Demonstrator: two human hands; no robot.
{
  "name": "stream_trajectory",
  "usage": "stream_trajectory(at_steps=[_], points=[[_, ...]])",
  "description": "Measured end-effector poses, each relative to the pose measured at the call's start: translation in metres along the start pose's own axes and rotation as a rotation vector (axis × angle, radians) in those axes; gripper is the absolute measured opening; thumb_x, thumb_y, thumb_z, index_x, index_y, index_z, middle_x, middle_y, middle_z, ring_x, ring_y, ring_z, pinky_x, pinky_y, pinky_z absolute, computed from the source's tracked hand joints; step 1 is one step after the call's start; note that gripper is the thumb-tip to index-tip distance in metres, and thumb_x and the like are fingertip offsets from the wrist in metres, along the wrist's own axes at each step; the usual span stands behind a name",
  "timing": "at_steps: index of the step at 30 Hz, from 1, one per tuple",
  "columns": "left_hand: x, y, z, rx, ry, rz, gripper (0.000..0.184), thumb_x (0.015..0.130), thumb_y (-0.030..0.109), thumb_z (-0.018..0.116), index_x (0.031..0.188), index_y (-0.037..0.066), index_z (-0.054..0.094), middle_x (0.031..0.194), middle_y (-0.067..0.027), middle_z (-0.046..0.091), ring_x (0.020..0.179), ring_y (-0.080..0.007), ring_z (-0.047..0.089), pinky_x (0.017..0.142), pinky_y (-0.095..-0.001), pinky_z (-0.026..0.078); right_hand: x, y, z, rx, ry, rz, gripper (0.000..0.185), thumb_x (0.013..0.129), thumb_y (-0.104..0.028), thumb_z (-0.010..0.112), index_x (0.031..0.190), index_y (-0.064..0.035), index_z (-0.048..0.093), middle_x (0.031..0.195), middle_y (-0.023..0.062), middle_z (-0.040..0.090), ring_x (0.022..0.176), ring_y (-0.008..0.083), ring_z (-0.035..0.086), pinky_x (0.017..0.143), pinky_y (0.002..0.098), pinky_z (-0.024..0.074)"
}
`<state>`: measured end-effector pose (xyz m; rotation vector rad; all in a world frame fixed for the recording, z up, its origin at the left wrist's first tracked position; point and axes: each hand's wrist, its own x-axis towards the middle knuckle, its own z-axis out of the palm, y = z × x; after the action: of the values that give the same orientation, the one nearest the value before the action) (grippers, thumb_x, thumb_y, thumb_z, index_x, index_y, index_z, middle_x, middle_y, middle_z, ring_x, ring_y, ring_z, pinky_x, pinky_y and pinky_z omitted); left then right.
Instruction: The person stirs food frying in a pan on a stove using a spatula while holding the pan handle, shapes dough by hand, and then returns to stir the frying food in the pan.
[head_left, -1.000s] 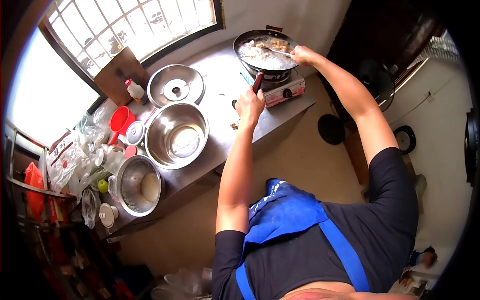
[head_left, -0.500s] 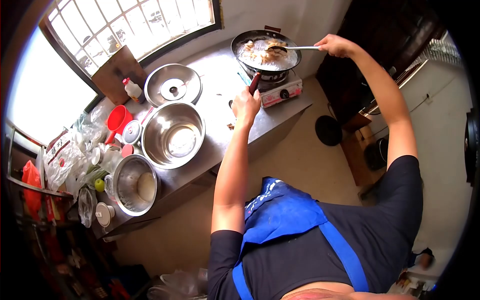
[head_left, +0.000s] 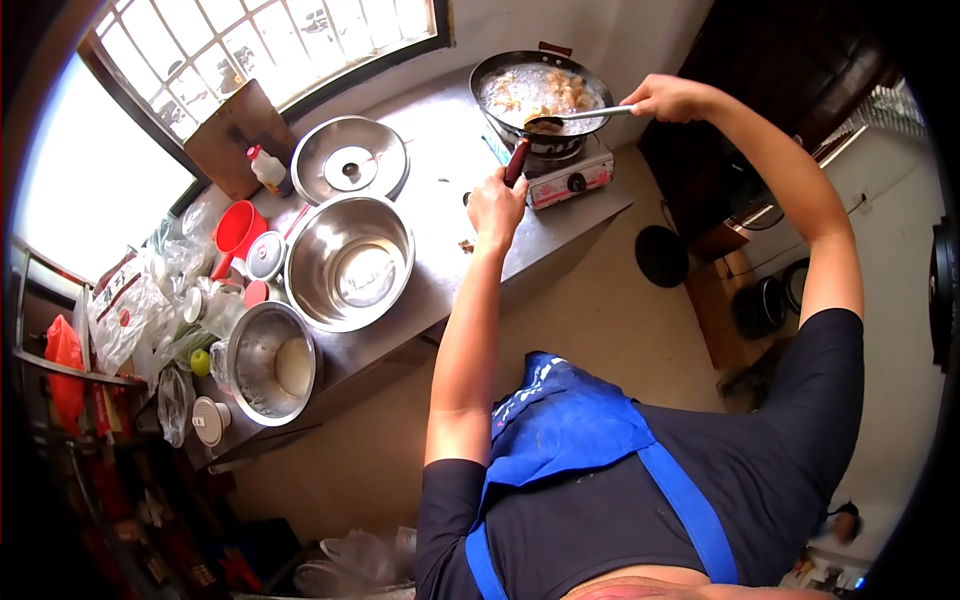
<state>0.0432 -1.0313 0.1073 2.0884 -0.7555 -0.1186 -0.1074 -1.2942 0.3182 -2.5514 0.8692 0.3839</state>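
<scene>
My left hand (head_left: pixel 496 207) is wrapped round the dark red handle (head_left: pixel 517 162) of a black wok (head_left: pixel 484 72). Bubbling oil and golden food pieces (head_left: pixel 565 92) fill the wok, which sits on a white portable gas stove (head_left: pixel 570 182). From the right, my right hand (head_left: pixel 668 98) grips the far end of a long-handled ladle (head_left: pixel 590 113). The ladle's dark head lies in the wok at its near edge, close to the handle, with some food at it.
Steel bowls (head_left: pixel 350 262) stand left on the metal counter (head_left: pixel 445 215), near a red dipper (head_left: pixel 240 228), a red-capped bottle (head_left: pixel 268 168) and plastic bags (head_left: pixel 130 315). A board (head_left: pixel 238 140) leans by the window. A round black object (head_left: pixel 662 256) is low at the right.
My right hand has moved outward to the right, with more of the ladle's handle showing. Its head has shifted from the middle of the wok to the near edge. My left hand keeps its hold.
</scene>
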Motion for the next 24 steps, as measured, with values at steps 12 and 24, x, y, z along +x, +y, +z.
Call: stream_trajectory(at_steps=[12, 24], points=[[0.0, -0.005, 0.001, -0.016, -0.02, 0.075, 0.033, 0.083, 0.034, 0.069, 0.099, 0.006, 0.074, 0.088, -0.0214, 0.073, 0.085, -0.0402, 0.071, 0.079, -0.049, 0.056, 0.043, -0.043, 0.137, -0.158, 0.289, -0.031, 0.022, 0.092, -0.012, 0.055, 0.102, 0.0008, 0.07, 0.102, 0.0261, 0.071, 0.099, 0.041, 0.069, 0.087, 0.0478, 0.0548], [0.004, -0.013, 0.005, -0.006, 0.005, 0.115, 0.033, 0.084, 0.034, 0.069, 0.098, 0.005, 0.073, 0.087, -0.0218, 0.072, 0.085, -0.0409, 0.071, 0.08, -0.05, 0.056, 0.093, -0.088, 0.19, -0.003, 0.464, 0.215, 0.03, 0.089, -0.014, 0.06, 0.114, -0.0007, 0.071, 0.122, 0.0237, 0.068, 0.118, 0.0393, 0.064, 0.098, 0.0495, 0.0526]])
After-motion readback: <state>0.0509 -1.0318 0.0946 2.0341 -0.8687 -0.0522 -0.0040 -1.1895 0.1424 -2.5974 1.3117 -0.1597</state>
